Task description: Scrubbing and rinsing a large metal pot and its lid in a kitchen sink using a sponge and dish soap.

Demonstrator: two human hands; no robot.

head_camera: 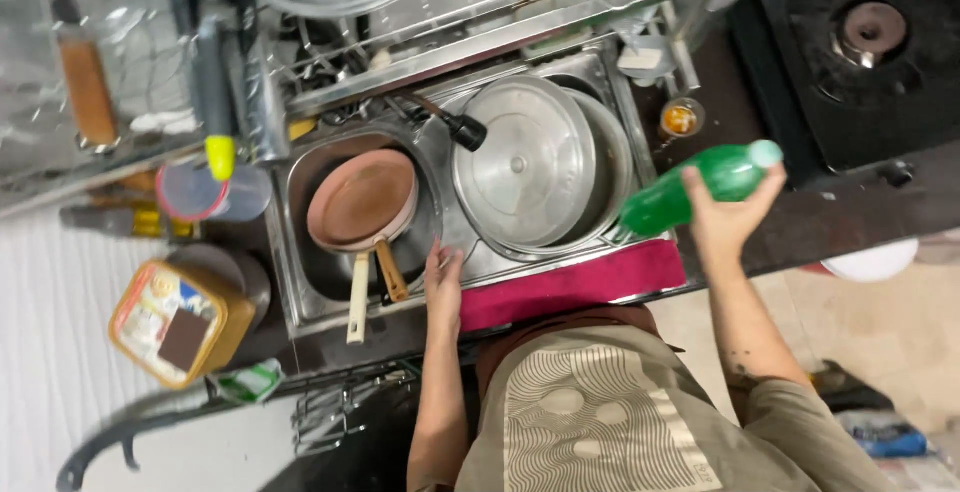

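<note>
The bottle (700, 184), green with a pale cap, is held in the right hand (728, 214). The fingers wrap its upper part from below and the thumb lies along its far side, so the hand is closed around it and carries nothing else. The bottle is tipped. Its long axis runs from the cap, up and to the right of the hand, down to its base on the left, which hangs over the rim of the right basin (640, 102). Most of its length lies on the sink side of the hand.

The left hand (443, 287) is well apart from the bottle, farther to the left. It rests flat and loosely open on the front edge of the sink (470, 270), fingers pointing away from the body, gripping nothing. The right hand is clearly the nearer of the two to the bottle.

Between the hands, a red cloth (575, 284) lies along the counter edge. Just beyond the left fingertips sits a brown pan (362, 199) in the left basin, its handle (358, 297) pointing back toward the person. Beyond the cloth, a large steel lid (525, 162) covers a pot in the right basin. Past the right hand stand a small jar (681, 118) and a gas burner (870, 27).
</note>
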